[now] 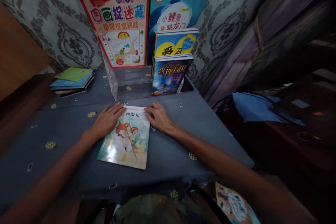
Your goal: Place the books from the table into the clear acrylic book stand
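Observation:
A thin picture book [128, 140] with a green and cream cover lies face up on the cloth-covered table, its top edge towards the display rack. My left hand [110, 117] grips its upper left corner, fingers close together along the edge. At the upper right corner my right hand [159, 116] has its fingers bent round the edge, the thumb against the cover. The undersides of both hands are hidden.
Behind the book stands a clear plastic rack [131, 91]. It bears a large red-bordered book [123, 28], a teal book [181, 3], yellow-and-blue books [175, 42] and dark blue books [170, 75]. A book stack [73, 77] lies left. Another book [235, 204] is below the table's front edge.

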The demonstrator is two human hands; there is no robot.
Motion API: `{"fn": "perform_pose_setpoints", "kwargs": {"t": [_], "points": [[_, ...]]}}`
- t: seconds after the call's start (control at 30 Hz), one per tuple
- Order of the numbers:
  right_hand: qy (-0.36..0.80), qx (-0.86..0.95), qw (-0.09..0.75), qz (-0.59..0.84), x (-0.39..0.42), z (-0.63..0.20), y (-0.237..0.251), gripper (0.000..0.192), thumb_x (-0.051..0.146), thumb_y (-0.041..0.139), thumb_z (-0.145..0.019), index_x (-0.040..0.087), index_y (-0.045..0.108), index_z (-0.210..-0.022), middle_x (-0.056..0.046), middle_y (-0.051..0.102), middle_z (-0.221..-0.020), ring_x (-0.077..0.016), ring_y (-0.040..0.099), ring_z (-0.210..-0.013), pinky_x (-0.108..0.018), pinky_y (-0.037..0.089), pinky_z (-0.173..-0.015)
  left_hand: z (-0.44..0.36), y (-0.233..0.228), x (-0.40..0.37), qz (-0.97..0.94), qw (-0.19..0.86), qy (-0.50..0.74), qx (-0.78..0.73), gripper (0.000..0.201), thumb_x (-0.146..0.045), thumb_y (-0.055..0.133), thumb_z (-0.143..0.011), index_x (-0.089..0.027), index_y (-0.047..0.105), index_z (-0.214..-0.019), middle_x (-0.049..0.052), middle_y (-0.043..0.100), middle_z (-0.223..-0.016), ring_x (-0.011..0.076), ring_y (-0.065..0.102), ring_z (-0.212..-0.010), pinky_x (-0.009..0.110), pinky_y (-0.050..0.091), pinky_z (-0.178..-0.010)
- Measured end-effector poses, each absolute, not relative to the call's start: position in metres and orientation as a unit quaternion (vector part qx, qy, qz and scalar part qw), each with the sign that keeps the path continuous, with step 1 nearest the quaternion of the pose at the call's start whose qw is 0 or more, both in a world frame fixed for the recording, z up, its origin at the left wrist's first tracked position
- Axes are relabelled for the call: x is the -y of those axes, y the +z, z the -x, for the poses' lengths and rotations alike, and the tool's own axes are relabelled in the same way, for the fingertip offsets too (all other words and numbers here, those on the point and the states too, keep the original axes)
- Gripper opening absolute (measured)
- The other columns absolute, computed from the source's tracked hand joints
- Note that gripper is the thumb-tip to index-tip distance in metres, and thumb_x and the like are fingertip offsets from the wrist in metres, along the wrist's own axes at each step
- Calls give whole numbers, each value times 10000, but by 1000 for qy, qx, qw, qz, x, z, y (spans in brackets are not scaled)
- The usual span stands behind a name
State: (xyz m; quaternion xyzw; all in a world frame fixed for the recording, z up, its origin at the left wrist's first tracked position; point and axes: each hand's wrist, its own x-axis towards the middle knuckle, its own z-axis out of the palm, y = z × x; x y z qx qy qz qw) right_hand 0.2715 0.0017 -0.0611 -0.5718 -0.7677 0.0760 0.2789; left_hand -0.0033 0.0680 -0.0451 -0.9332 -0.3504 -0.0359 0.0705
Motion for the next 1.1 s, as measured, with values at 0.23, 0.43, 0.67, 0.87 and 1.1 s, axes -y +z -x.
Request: {"fn": "perform_pose_setpoints", "kwargs": {"t": [0.23, 0.43, 0.67, 0.87, 1.1], "points": [[189, 718, 351, 570, 15, -273, -59, 271, 199, 514, -945, 155, 740, -1088, -44, 725, -813, -168, 622, -715, -276, 444, -706, -11, -18, -60, 941, 133, 19, 310, 397, -134, 442, -977, -188, 608, -1334, 163, 670, -1282, 299, 605, -1205, 461, 472, -994], [269, 671, 416, 552, 9, -279, -61, 276, 204, 481, -986, 153, 686, -1165, 2, 692, -699, -129, 602, -601, -257, 465, -675, -70, -22, 23, 919, 88, -35, 382, 452, -473, 548, -974, -151, 600, -1287, 171, 632, -1306, 338, 571, -1194, 477, 506, -966], [348, 621, 476, 517, 7, -284, -66, 253, 158, 457, -975, 162, 625, -1165, 22, 676, -676, -109, 588, -540, -250, 514, -623, -92, -24, 42, 895, 83, -2, 437, 321, -323, 517, -970, -136, 608, -1215, 202, 640, -1317, 362, 594, -1251, 490, 534, -966], [332, 593, 511, 526, 4, -285, -70, 317, 171, 432, -989, 179, 506, -1298, 27, 683, -721, -117, 598, -558, -278, 541, -663, -91, -20, 37, 904, 100, -9, 416, 298, -304, 502, -961, -155, 666, -1161, 164, 713, -1227, 319, 690, -1117, 415, 573, -879], [305, 575, 544, 529, 3, -286, -68, 392, 163, 397, -985, 158, 418, -1377, -16, 707, -866, -146, 656, -728, -344, 554, -848, -87, -12, 32, 899, 110, -6, 424, 322, -326, 479, -967, -211, 678, -1193, 97, 750, -1184, 281, 743, -943, 368, 569, -727]]}}
